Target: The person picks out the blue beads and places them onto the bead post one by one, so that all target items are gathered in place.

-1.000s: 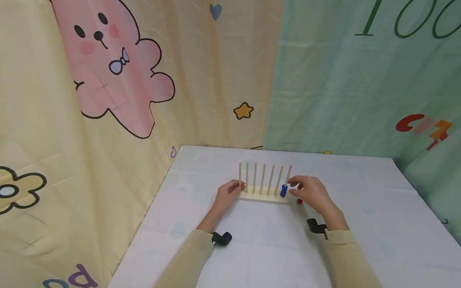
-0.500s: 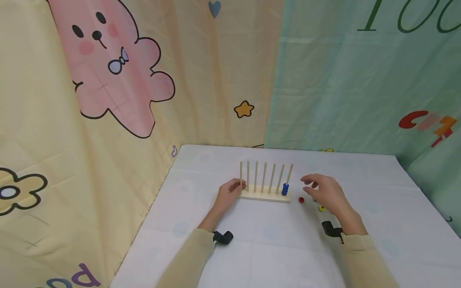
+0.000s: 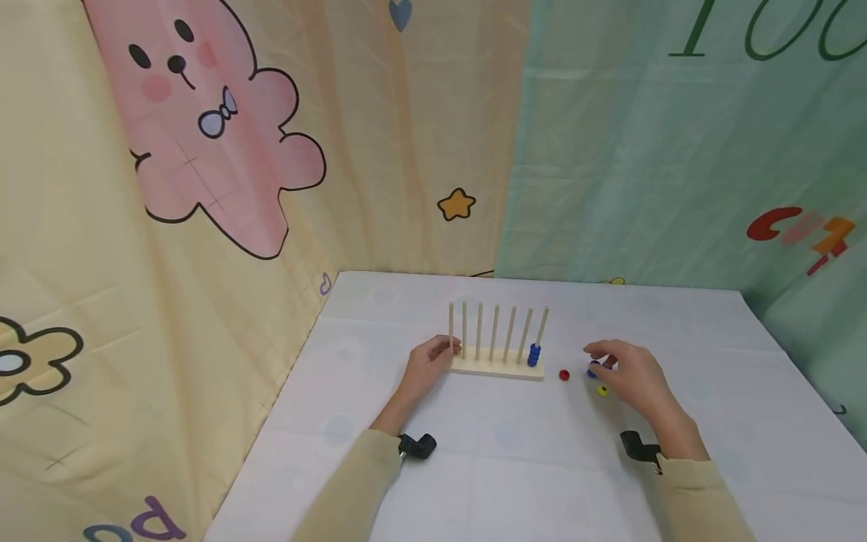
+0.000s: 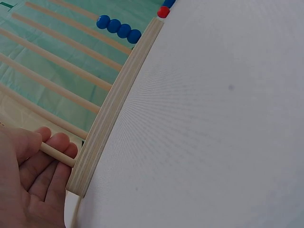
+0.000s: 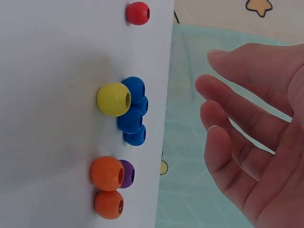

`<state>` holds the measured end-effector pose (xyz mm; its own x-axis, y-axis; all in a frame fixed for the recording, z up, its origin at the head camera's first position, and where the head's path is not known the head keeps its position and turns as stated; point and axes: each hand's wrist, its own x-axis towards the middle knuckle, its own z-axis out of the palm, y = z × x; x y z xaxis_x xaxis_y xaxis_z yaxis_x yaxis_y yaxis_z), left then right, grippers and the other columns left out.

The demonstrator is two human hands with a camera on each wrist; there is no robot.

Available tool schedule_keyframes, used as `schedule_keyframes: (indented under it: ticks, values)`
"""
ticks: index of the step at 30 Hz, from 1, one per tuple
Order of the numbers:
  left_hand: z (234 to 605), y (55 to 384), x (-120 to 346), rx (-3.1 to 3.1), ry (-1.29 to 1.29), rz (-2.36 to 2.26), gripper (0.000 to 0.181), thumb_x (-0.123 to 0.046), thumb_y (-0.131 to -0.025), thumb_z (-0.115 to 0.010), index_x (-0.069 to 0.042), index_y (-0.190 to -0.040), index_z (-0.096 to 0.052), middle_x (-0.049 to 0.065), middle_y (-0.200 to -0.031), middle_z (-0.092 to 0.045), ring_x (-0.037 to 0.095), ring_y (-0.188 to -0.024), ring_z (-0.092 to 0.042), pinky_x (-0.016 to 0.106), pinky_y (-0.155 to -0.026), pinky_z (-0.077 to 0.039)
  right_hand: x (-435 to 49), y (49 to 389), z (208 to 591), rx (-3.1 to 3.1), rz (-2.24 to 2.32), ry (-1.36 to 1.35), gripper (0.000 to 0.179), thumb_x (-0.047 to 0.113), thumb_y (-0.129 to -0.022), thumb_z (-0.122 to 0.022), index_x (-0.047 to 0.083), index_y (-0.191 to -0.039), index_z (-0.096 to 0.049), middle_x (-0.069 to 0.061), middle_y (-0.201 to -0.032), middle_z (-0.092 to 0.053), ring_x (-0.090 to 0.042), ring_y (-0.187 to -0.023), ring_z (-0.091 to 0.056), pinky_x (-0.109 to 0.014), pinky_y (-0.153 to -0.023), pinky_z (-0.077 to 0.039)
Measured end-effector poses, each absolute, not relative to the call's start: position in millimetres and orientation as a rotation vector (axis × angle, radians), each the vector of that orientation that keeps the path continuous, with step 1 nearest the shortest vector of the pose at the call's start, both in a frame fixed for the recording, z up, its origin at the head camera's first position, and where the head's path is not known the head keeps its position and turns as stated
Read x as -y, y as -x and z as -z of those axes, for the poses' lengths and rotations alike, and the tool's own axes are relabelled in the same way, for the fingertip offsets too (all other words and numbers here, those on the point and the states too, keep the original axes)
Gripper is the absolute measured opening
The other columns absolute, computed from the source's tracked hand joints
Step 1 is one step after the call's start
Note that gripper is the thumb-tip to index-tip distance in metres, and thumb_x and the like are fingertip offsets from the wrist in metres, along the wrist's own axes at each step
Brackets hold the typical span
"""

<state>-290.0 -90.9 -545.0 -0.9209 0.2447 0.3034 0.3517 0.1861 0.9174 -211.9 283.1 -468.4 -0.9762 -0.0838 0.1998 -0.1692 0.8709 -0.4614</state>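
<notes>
Left hand: at the left end of the wooden rack (image 3: 497, 369), this hand (image 3: 428, 367) pinches the leftmost peg (image 3: 451, 320) low down, thumb on one side and fingers on the other, near the base.
Rack: it stands upright on the white table (image 3: 515, 467), seven pegs in a row, the pinched one farthest from the beads.
Threaded beads: four blue beads (image 3: 534, 355) sit stacked on the rightmost peg, well apart from the left hand.
Red bead: alone on the table, the red bead (image 3: 564, 375) lies just right of the rack.
Yellow bead: farther right, the yellow bead (image 3: 602, 391) lies in front of the loose blue beads (image 5: 129, 119) (four show in the right wrist view).
Right hand: fingers loosely bent, thumb spread from them, this hand (image 3: 637, 378) holds nothing; its fingertips are near the loose blue beads.
Far beads: two orange beads (image 5: 107, 173) lie right of the yellow one, a purple bead (image 5: 128, 174) behind them.
</notes>
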Motion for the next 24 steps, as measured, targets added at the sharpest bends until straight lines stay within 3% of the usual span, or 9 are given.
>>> schedule_keyframes:
  ticks: [12, 24]
  values:
    - [543.9, 290.6, 92.1, 2.337, 0.609, 1.854, 0.016, -0.007, -0.101, -0.061, -0.004, -0.112, -0.071, 0.009, -0.106, -0.073, 0.024, -0.104, -0.067, 0.030, -0.092, -0.052, -288.0, 212.2, 486.5, 2.899, -0.729, -0.122, 0.032, 0.010, -0.086, -0.079, 0.006, -0.117, -0.073, -0.010, -0.102, -0.070, -0.023, -0.081, -0.057, -0.034, -0.063, -0.046]
    - [546.1, 292.5, 92.7, 2.337, 0.615, 1.869, 0.016, -0.008, -0.101, -0.060, -0.005, -0.112, -0.071, 0.005, -0.105, -0.073, 0.019, -0.103, -0.067, 0.029, -0.091, -0.052, -287.5, 213.4, 495.8, 2.909, -0.693, -0.112, 0.028, 0.012, -0.086, -0.079, 0.006, -0.113, -0.075, -0.016, -0.109, -0.070, -0.027, -0.085, -0.060, -0.047, -0.072, -0.052]
